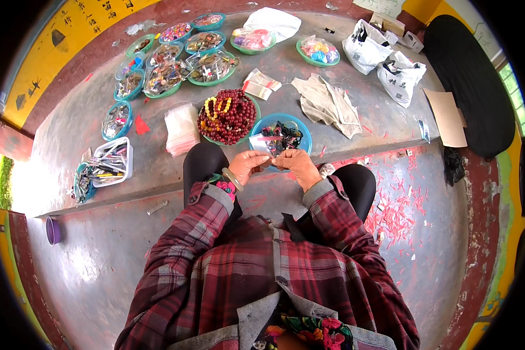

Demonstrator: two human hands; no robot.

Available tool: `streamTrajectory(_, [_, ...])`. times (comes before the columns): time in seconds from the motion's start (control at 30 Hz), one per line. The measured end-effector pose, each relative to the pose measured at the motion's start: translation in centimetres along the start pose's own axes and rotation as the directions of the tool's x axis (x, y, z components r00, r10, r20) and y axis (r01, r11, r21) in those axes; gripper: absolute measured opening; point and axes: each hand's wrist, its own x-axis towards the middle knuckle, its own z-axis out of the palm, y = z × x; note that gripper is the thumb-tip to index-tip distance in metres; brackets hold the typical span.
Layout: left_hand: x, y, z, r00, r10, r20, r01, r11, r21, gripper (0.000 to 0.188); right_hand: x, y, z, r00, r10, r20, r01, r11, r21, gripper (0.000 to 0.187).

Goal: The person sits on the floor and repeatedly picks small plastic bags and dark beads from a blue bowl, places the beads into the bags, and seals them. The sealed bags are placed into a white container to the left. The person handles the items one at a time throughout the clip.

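Note:
My left hand, with a pale bangle at the wrist, and my right hand meet in front of my knees. Fingers and thumbs of both are pinched on a small clear plastic bag with a reddish strip. What the bag holds, if anything, is too small to make out. Just beyond it stands a blue basin of dark, tangled cords. Left of that, dark red beads and some yellow ones fill a green basin. A stack of clear bags with pinkish edges lies further left.
Several basins of small packed goods crowd the far left of the raised grey ledge. A white tray of pens or similar sticks sits near its left edge. Beige cloth and white bags lie right. Red scraps litter the floor.

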Motion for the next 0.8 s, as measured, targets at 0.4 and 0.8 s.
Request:
streamTrajectory(0.4, [0.26, -0.42, -0.30, 1.000, 0.009, 0.017, -0.009, 1.000, 0.005, 0.018, 0.22, 0.42, -0.24, 0.999, 0.000, 0.037, 0.003, 0.998, -0.056, 0.014])
streamTrajectory(0.8, [-0.27, 0.32, 0.52, 0.987, 0.085, -0.135, -0.082, 0.996, 0.025, 0.014, 0.16, 0.25, 0.20, 0.997, 0.071, 0.032, -0.070, 0.997, -0.030, 0.018])
